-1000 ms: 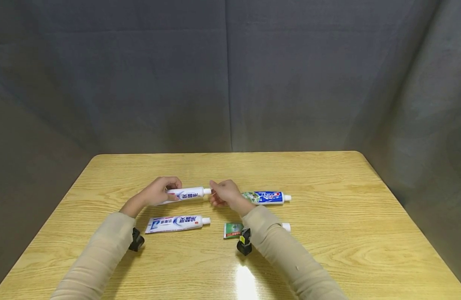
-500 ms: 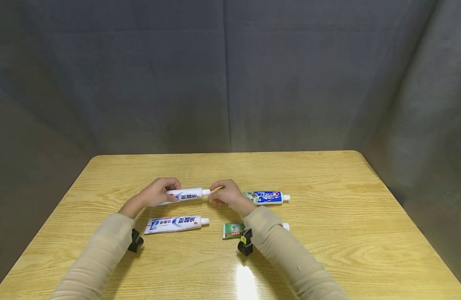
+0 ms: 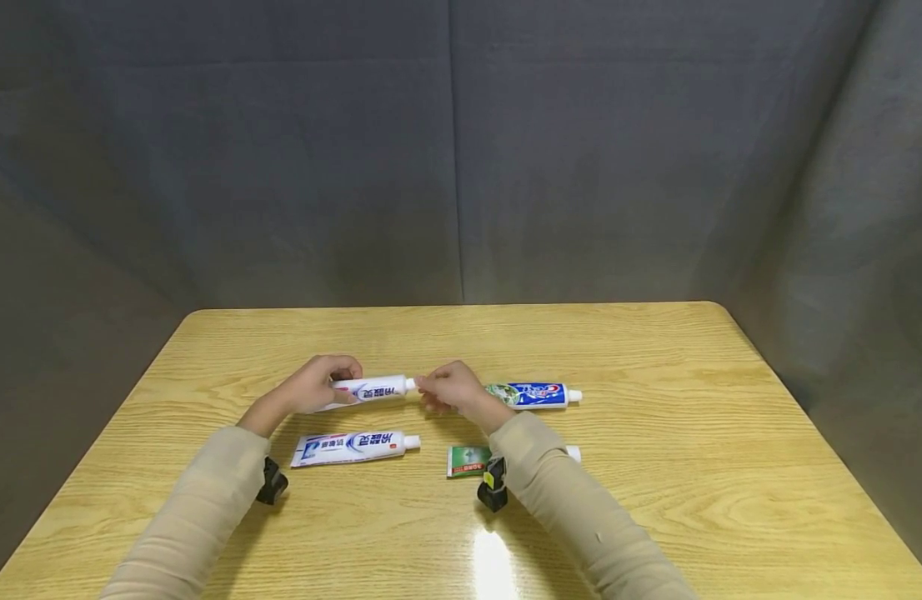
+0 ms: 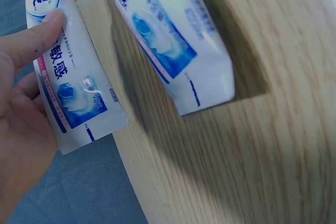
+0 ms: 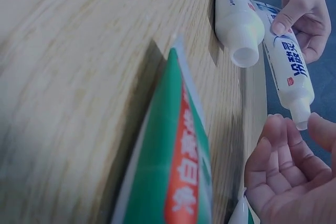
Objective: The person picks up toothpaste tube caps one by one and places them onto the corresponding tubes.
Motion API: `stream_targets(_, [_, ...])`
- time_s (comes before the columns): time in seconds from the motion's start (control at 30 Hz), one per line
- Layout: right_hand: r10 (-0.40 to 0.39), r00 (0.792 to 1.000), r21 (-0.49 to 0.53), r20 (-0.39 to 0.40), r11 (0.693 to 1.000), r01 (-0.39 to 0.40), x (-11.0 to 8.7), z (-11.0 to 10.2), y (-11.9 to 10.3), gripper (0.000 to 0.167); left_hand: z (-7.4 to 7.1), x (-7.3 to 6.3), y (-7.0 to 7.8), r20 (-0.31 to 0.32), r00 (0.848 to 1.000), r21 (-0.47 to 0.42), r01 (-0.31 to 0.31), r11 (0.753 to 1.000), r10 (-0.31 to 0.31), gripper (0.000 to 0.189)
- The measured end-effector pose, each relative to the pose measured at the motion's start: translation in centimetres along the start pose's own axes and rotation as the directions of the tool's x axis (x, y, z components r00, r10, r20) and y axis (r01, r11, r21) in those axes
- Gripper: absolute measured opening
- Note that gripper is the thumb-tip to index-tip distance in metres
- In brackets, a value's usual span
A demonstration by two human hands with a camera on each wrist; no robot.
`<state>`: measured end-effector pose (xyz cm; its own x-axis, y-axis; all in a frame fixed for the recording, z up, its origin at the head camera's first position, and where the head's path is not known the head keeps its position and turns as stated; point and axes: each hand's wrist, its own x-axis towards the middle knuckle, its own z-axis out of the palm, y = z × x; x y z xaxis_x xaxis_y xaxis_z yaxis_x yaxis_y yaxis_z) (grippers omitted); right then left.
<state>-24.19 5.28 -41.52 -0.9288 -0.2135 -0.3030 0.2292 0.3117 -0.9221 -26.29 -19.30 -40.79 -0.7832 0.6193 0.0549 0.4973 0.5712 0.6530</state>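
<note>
My left hand [image 3: 316, 385] grips a white toothpaste tube [image 3: 378, 388] by its flat end half, thumb on the printed face. In the left wrist view the held tube [image 4: 79, 87] shows its blue picture and crimped end. The tube's white cap [image 5: 301, 116] points to the right. My right hand [image 3: 453, 390] has its thumb and fingertips at this cap, one on either side, in the right wrist view. Its other fingers [image 5: 262, 166] are bent. A second white toothpaste tube [image 3: 352, 448] of the same print lies nearer on the table.
Behind the right hand lies a blue toothpaste tube [image 3: 539, 395], partly covered. A green tube [image 3: 464, 461] lies under the right forearm, its middle hidden. All rest on a wooden table [image 3: 656, 500] with a grey curtain [image 3: 581, 167] behind.
The right hand's fingers have turned and shifted slightly about the cap of the held tube. The left hand and the other tubes stay where they were.
</note>
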Motion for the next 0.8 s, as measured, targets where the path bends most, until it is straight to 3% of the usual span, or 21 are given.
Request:
stream_targets(0.13, [0.002, 1.0, 0.018, 0.007, 1.0, -0.002, -0.1, 0.01, -0.02, 0.029, -0.01, -0.05, 0.14, 0.002, 1.0, 0.001, 0.012, 1.0, -0.012, 0.018])
stream_targets(0.4, [-0.133, 0.991, 0.032, -0.021, 0.991, 0.133, -0.09, 0.07, -0.1, 0.018, -0.05, -0.01, -0.05, -0.002, 1.0, 0.001, 0.01, 1.0, -0.01, 0.018])
stream_targets(0.8, [-0.067, 0.992, 0.007, -0.105, 0.998, 0.068, -0.08, 0.03, -0.19, 0.016, 0.09, 0.25, 0.34, 0.007, 1.0, 0.015, -0.003, 1.0, 0.003, 0.015])
